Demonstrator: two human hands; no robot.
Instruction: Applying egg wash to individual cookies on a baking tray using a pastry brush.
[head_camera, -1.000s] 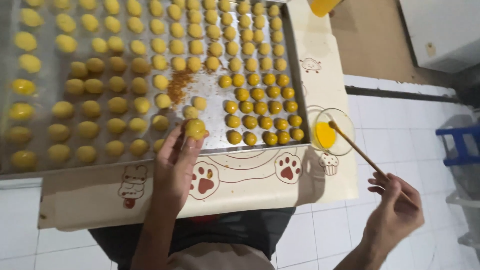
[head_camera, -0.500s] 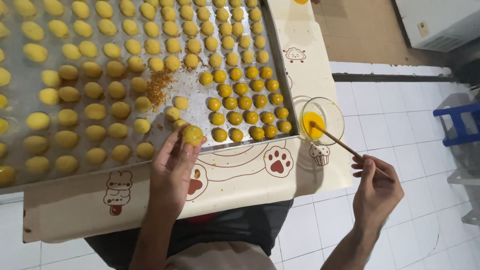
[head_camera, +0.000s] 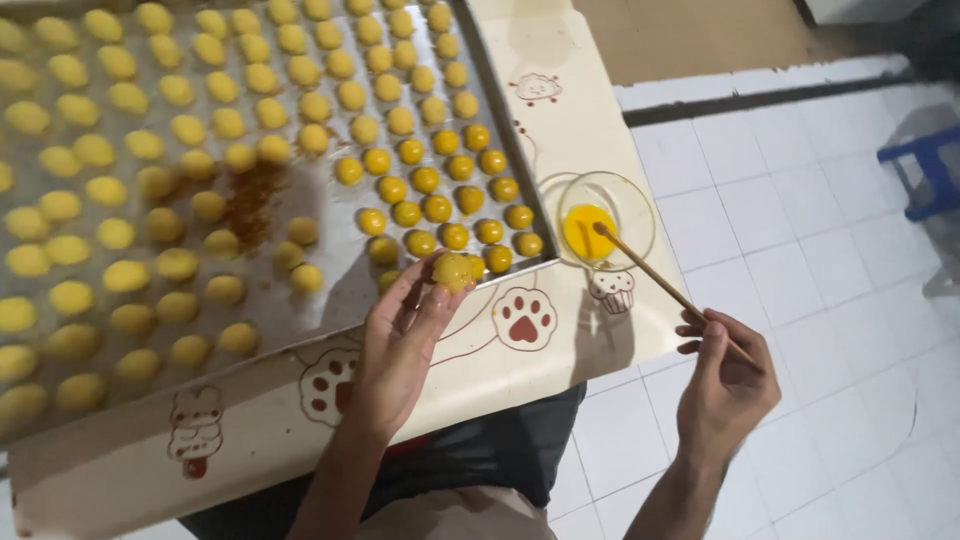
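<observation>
Pinching a round, pale-yellow dough ball (head_camera: 452, 270), left hand (head_camera: 400, 345) grip holds it.

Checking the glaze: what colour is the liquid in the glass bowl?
Bright orange-yellow liquid in the glass bowl, seen clearly in the head view.

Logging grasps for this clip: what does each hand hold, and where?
Left hand: round yellow dough ball, at fingertips. Right hand: thin wooden brush, near its handle end.
</observation>
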